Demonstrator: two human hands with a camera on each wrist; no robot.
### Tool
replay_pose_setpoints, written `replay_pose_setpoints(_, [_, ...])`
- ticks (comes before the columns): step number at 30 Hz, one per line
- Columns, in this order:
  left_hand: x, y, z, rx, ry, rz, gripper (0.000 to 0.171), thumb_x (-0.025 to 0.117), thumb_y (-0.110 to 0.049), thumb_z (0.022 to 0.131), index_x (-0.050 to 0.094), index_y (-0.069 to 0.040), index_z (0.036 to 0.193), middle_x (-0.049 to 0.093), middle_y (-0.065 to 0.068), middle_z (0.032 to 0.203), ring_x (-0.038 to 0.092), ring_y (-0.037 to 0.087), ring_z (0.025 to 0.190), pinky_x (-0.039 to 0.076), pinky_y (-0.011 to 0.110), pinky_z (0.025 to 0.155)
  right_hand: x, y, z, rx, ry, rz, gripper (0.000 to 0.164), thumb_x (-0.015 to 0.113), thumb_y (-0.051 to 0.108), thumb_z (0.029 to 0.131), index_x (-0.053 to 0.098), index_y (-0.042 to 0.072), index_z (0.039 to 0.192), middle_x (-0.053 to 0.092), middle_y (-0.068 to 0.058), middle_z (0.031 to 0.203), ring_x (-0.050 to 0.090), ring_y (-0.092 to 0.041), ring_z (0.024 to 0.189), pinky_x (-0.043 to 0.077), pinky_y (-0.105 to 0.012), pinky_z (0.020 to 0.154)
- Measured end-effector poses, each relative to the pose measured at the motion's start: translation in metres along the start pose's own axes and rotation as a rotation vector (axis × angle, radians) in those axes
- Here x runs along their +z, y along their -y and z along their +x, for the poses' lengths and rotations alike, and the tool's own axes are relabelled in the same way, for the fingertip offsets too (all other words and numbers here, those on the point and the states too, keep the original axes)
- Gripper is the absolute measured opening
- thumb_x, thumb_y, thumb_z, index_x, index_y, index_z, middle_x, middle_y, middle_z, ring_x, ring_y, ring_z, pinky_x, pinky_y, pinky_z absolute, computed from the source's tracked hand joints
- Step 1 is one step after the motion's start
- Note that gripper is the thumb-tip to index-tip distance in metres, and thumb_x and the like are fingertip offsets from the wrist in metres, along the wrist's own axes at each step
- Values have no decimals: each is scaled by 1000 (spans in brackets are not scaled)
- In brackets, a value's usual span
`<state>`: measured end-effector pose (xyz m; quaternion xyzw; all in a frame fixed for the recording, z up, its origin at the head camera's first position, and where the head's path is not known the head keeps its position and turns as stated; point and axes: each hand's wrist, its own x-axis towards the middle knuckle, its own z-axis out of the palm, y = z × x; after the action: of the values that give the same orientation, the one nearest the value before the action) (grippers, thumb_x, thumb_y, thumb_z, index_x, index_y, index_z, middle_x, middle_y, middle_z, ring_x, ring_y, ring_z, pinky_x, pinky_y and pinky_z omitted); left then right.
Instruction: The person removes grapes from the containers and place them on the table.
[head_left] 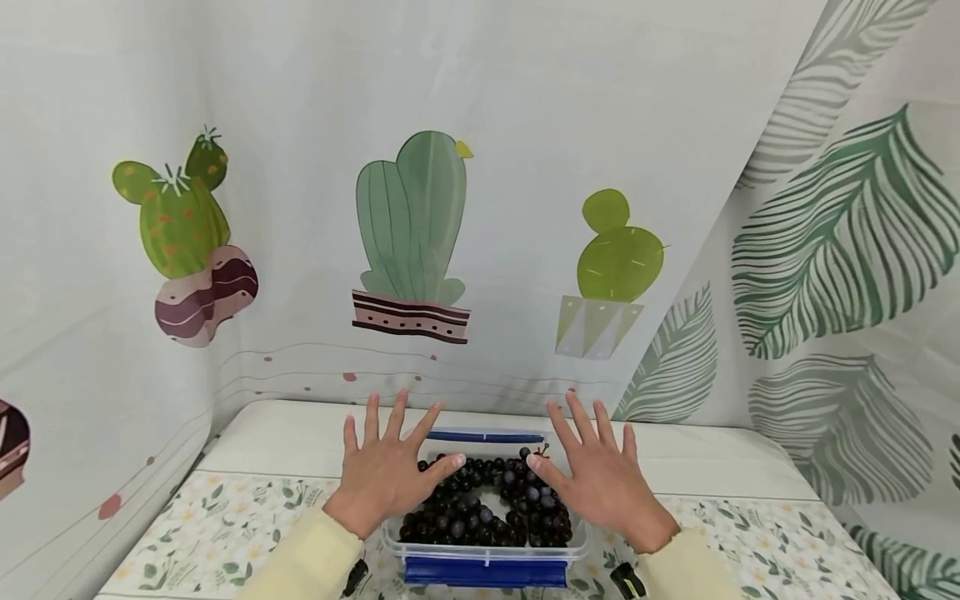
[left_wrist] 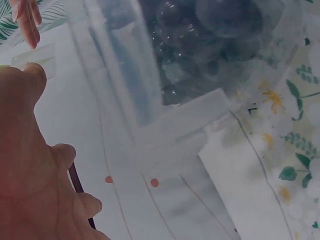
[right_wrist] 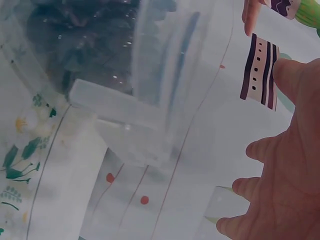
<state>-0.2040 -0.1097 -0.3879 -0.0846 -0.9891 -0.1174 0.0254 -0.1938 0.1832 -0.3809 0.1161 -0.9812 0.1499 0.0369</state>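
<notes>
A clear plastic container (head_left: 392, 533) with blue clips stands on the table, holding many dark grapes (head_left: 457, 521). My left hand (head_left: 388, 475), fingers spread and straight, hovers over its left side, palm down. Over the right side my right hand (head_left: 603, 483) is spread the same way. Both hands hold nothing, and their thumbs point toward each other above the grapes. In the left wrist view the container (left_wrist: 175, 117) shows beyond the left palm (left_wrist: 30, 165). The right wrist view has the container (right_wrist: 120, 107) at upper left, apart from the right fingers (right_wrist: 247, 187).
The table is covered by a floral cloth (head_left: 247, 508) with a plain white band (head_left: 292, 433) at the back. Behind it hangs a white curtain (head_left: 517, 167) printed with cacti and leaves. A blue clip (head_left: 486, 572) faces me on the container's near side.
</notes>
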Motion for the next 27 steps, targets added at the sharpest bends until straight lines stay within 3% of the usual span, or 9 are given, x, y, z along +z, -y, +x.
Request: replay_pose_setpoints(27, [10,12,-6,-15,47,-56,84,40,-86,93,32,-41,163,9,12,177,-4,52,161,0,82,122,18,-8,-6,39,44,29,84,44,74,101,23,28,168,10,-8,178,0,-48,162,0,-86,117])
